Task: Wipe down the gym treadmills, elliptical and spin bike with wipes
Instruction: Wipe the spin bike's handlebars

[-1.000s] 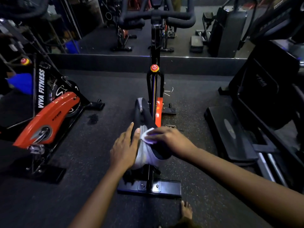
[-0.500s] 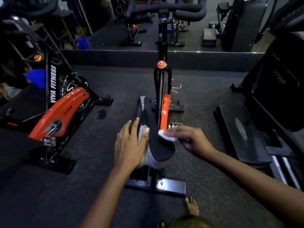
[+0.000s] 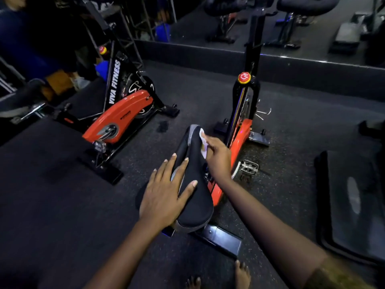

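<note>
Wipe-down under way

Left hand (image 3: 164,197) lies flat, fingers spread, on the black padded saddle (image 3: 193,205); further up, right hand (image 3: 218,157) pinches the small white wipe (image 3: 203,140) against its nose. Sideways pressure might swivel the saddle, or the wipe could slip free.

low dark ledge (image 3: 187,53) runs across the far side. mirror (image 3: 193,21) sits directly above the ledge. speckled dark rubber floor (image 3: 291,142) lies in front of the ledge. dark smudge (image 3: 162,126) on floor, well in front of the ledge. thin white marks (image 3: 263,112) on floor, nearer the ledge. blurred blue object (image 3: 102,67) near the ledge's left end.
</note>
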The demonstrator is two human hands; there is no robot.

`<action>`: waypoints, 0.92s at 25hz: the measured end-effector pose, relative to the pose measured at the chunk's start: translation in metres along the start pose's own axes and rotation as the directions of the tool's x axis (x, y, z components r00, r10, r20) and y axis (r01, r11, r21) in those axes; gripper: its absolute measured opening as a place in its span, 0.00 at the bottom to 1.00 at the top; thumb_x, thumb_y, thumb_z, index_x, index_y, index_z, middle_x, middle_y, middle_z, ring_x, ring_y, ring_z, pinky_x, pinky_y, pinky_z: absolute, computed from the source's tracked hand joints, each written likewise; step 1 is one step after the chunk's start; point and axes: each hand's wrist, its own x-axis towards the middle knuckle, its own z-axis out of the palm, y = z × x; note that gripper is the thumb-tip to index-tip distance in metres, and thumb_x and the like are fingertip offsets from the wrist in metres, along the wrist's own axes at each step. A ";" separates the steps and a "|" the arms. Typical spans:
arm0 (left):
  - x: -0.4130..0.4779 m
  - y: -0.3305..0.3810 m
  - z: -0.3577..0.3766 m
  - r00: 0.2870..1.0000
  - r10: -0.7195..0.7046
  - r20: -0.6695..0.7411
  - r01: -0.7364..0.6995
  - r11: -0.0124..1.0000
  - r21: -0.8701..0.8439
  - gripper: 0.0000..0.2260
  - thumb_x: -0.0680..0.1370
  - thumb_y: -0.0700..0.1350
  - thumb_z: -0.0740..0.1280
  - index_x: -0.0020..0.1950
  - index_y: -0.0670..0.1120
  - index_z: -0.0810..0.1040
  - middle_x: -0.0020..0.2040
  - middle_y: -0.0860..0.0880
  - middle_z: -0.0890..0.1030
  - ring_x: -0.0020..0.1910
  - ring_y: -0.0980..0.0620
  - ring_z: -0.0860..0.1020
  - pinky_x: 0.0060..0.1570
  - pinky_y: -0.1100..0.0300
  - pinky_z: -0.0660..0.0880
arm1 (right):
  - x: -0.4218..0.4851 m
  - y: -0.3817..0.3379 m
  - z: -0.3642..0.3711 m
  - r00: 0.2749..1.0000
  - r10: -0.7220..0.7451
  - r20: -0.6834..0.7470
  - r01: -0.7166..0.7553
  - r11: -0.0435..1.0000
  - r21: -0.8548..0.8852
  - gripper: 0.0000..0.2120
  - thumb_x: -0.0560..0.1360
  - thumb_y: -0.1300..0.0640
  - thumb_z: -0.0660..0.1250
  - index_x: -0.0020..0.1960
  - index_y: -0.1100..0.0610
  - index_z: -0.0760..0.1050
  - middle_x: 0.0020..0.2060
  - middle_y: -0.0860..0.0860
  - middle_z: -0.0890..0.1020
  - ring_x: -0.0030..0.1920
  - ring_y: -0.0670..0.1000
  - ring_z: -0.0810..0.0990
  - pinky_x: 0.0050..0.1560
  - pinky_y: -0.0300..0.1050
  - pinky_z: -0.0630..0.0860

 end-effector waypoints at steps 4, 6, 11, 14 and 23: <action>-0.001 0.001 -0.002 1.000 -0.019 0.006 0.019 1.000 0.002 0.39 0.68 0.73 0.27 0.76 0.59 0.45 0.79 0.53 0.46 0.77 0.52 0.49 0.74 0.55 0.46 | -0.045 -0.003 -0.019 0.990 -0.053 0.133 0.045 0.997 0.064 0.21 0.70 0.69 0.58 0.60 0.59 0.77 0.55 0.46 0.79 0.56 0.33 0.75 0.58 0.27 0.67; -0.002 0.003 -0.003 1.000 -0.016 0.007 0.016 1.000 0.003 0.40 0.69 0.73 0.28 0.77 0.59 0.46 0.79 0.52 0.47 0.77 0.51 0.50 0.74 0.53 0.49 | -0.063 0.000 -0.031 0.979 -0.100 0.176 0.093 0.995 0.047 0.24 0.68 0.74 0.59 0.61 0.59 0.77 0.56 0.47 0.79 0.58 0.35 0.75 0.60 0.29 0.68; -0.001 0.001 -0.001 1.000 -0.008 0.006 0.008 1.000 0.011 0.41 0.69 0.73 0.28 0.77 0.58 0.50 0.79 0.51 0.48 0.77 0.50 0.51 0.75 0.52 0.50 | -0.103 0.000 -0.055 0.961 -0.178 0.210 0.183 0.983 -0.002 0.27 0.65 0.79 0.61 0.59 0.60 0.78 0.55 0.49 0.80 0.57 0.43 0.77 0.61 0.34 0.71; -0.002 0.001 0.000 1.000 0.003 0.020 -0.004 1.000 0.030 0.42 0.69 0.72 0.26 0.78 0.57 0.50 0.79 0.50 0.47 0.77 0.49 0.49 0.75 0.50 0.51 | -0.129 -0.011 -0.072 0.968 -0.172 0.181 0.170 0.985 0.024 0.26 0.64 0.78 0.60 0.55 0.59 0.80 0.53 0.49 0.81 0.56 0.41 0.78 0.58 0.31 0.71; -0.002 0.001 -0.004 0.999 0.015 0.034 -0.015 1.000 0.004 0.35 0.74 0.68 0.37 0.77 0.56 0.54 0.79 0.48 0.49 0.77 0.48 0.50 0.74 0.50 0.49 | -0.100 -0.023 -0.045 0.987 0.091 0.129 -0.095 0.995 0.026 0.21 0.68 0.70 0.57 0.56 0.61 0.80 0.53 0.43 0.79 0.56 0.32 0.75 0.61 0.31 0.69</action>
